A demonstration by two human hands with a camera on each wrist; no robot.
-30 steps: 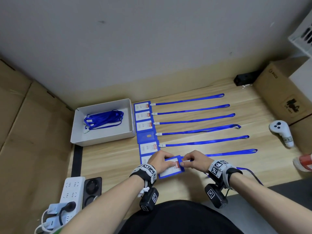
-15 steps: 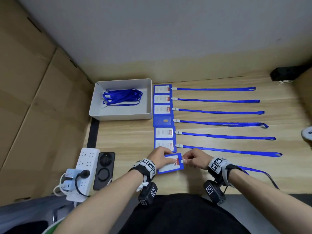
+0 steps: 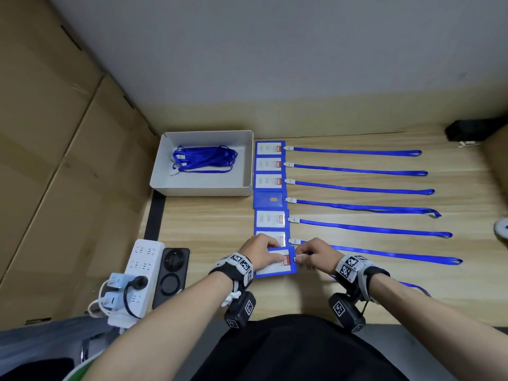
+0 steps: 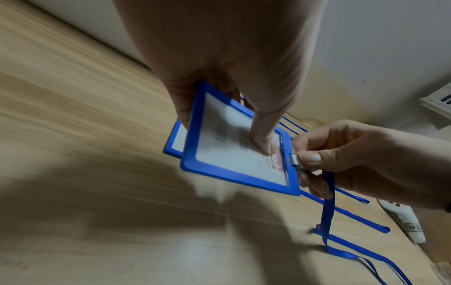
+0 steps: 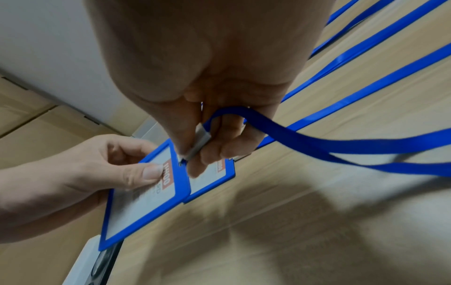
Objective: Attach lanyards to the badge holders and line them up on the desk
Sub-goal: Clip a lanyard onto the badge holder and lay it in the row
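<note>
A blue badge holder with a white card is held just above the desk at the near end of the row. My left hand grips it, thumb pressed on the card face. My right hand pinches the metal clip of a blue lanyard against the holder's right edge. The strap trails right along the desk, behind my right wrist. Several holders with lanyards attached lie in a column, straps stretched to the right.
A white box at the back left holds a bundle of spare blue lanyards. A power strip and a black device sit at the desk's left edge. Cardboard lines the left side. A white controller lies far right.
The head view has swung left and tilted down. Both hands stay at the near end of the row, still holding the holder and the clip together.
</note>
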